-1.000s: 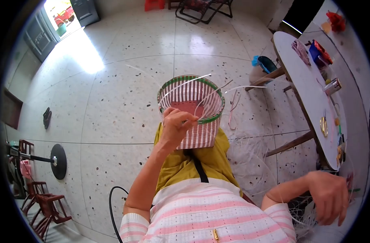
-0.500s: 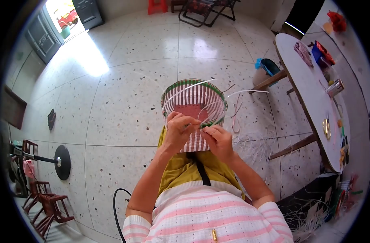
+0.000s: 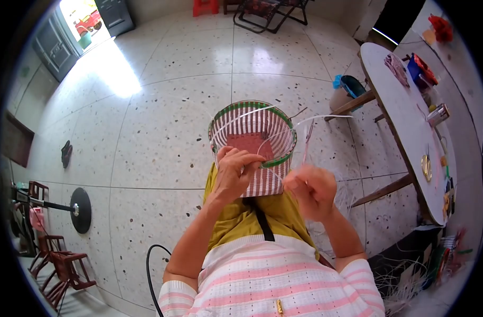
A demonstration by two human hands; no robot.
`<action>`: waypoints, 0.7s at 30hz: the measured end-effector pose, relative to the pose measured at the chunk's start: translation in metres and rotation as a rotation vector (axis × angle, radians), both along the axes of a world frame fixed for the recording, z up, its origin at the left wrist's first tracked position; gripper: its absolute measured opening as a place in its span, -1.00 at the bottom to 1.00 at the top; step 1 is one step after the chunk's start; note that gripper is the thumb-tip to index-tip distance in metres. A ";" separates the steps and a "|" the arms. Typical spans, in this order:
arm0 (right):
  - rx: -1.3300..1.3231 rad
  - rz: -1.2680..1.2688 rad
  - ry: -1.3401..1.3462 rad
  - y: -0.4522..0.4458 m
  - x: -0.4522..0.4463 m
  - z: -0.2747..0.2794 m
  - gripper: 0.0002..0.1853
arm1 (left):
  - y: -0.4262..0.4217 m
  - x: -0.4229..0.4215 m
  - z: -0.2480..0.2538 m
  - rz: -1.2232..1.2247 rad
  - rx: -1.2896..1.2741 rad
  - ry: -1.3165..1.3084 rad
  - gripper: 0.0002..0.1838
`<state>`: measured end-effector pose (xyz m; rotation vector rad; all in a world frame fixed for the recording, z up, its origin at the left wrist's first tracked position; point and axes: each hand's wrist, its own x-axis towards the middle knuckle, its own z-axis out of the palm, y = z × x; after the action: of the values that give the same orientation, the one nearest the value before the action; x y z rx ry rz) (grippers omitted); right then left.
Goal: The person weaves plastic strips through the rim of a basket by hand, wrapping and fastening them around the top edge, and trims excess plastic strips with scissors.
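Note:
A woven basket (image 3: 262, 185) with red-brown and white stripes and a green-bound rim stands upright at my lap, its mouth facing me. My left hand (image 3: 233, 171) is closed at the near left of the rim, thumb and fingers pinching its edge. To the right of the basket, apart from it, my right hand (image 3: 312, 193) is closed and a little blurred. A thin pale strip (image 3: 275, 173) runs from the near rim to its fingers. Other loose white strips (image 3: 326, 116) stick out from the rim, and one curls over the basket's mouth.
At the right stands a white-topped table (image 3: 394, 111) with a cloth, a can and small tools. Beneath its far end is a bucket (image 3: 351, 87). Pale strip scraps (image 3: 339, 193) lie right of the basket. Small wooden chairs (image 3: 67, 264) and a round black stand base (image 3: 82, 210) are left.
My right hand has moved from the near rim out to the right and slightly toward me, drawing the strip with it. My left hand stays at the rim.

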<state>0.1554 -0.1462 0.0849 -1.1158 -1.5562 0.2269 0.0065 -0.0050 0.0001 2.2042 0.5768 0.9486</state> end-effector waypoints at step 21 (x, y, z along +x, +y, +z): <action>-0.478 0.049 0.370 0.085 0.029 -0.021 -0.90 | -0.014 0.010 -0.006 0.146 0.193 0.022 -0.74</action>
<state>0.1843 -0.0609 0.0640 -1.3123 -1.2250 0.8248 0.0161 -0.0186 -0.0060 2.3716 0.6899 1.0971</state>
